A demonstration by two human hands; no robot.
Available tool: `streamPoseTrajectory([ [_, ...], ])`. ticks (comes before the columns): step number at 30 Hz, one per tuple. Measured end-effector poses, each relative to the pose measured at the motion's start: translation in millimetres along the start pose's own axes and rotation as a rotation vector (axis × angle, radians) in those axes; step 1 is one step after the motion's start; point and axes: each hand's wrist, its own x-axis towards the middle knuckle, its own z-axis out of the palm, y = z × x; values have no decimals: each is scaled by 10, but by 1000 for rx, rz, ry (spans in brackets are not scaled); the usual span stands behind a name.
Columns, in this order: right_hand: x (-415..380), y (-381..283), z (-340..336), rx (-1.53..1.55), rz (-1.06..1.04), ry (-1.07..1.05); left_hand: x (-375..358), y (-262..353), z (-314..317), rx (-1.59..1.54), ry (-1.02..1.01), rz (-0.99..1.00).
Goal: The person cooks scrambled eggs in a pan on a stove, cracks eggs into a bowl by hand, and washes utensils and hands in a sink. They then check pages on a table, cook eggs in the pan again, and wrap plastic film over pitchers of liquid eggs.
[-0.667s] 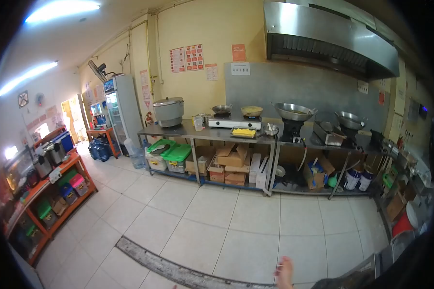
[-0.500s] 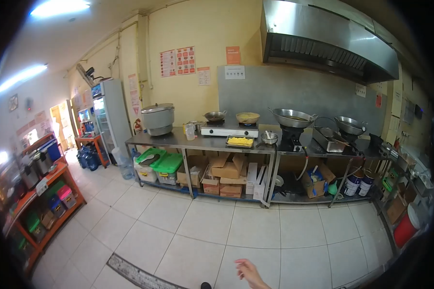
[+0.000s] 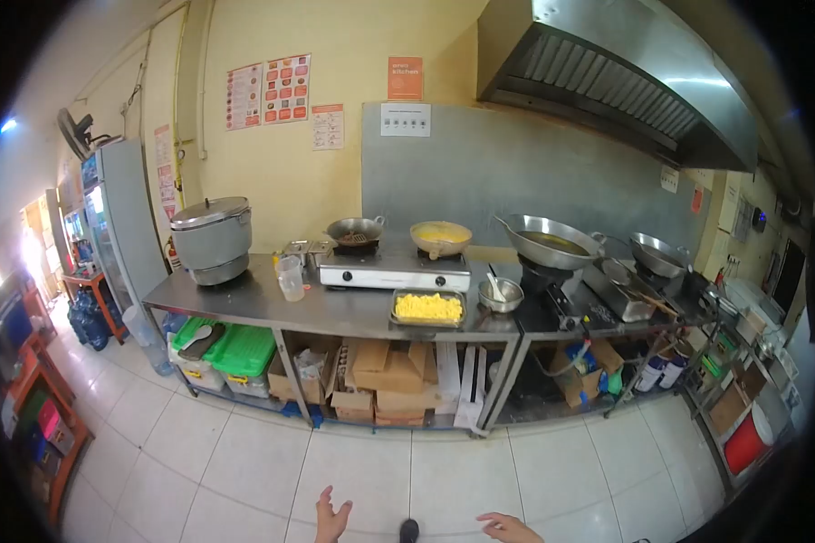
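My left hand is low in the view, over the tiled floor, its fingers apart and holding nothing. To its right, my right hand is stretched forward with the fingers extended, also bare. Both are short of the steel counter and touch nothing. Nearest on the counter are a tray of yellow food, which looks like scrambled egg, and a small metal bowl with a white-handled utensil. Behind them, a two-burner stove carries a dark pan and a pan of yellow food.
A large wok with liquid and a smaller wok stand at right under the hood. A big lidded pot and a clear pitcher are at left. Cardboard boxes and green-lidded bins fill the lower shelf.
The counter is closer, and the view has swung right. Two hands now show at the bottom where only one did before. A shoe has come further into view.
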Motion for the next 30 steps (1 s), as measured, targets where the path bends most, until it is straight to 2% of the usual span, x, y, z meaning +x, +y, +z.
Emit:
streamPoseTrajectory([
  [3,915,-86,-809,-146,64,-16,878,87,440,-67,-58,16],
  [5,1662,-503,-1255,-266,15,208,1534,-23,693,-109,-55,52],
  [7,2661,-569,-1605,-481,-214,483,2020,-241,846,-163,-54,-198],
  [8,3049,-978,-1855,-365,-137,402,2057,-65,814,-130,-216,-39],
  [9,3356,-1608,-2033,-358,-154,395,2148,104,854,-127,-230,-71],
  [10,3825,-1719,-2216,-289,-312,417,2305,285,963,-166,-159,-140],
  [11,4130,-2198,-2406,-377,-302,343,2503,475,1106,-211,-86,-197],
  [13,4880,-2576,-2725,-714,-568,552,2911,925,1291,-199,-103,-221],
  [15,5778,-2732,-3148,-720,-743,776,3389,1185,1545,-266,-80,-104],
  [16,6214,-2752,-3353,-725,-716,784,3612,1228,1668,-268,-91,-99],
  [18,7112,-2570,-3652,-723,-698,821,4153,1403,1908,-145,-61,179],
  [19,7618,-2439,-3816,-814,-529,788,4494,1526,2049,-88,-38,331],
  [20,8026,-2350,-3965,-906,-350,737,5033,771,2625,-392,31,318],
  [21,8357,-2316,-4053,-916,-354,739,5231,981,2756,-404,29,319],
  [23,8960,-2253,-4171,-1090,119,602,5461,1696,2857,-486,-99,210],
  [24,9198,-2124,-4244,-1099,126,587,5537,2002,2928,-575,-43,335],
  [26,9476,-1773,-4352,-1137,354,279,5678,2383,3079,-616,-94,276],
  [28,9455,-1753,-4400,-1195,345,306,5842,2666,3218,-663,-167,219],
  [30,9241,-2081,-4590,-1269,323,343,5983,2946,3403,-687,-254,215],
])
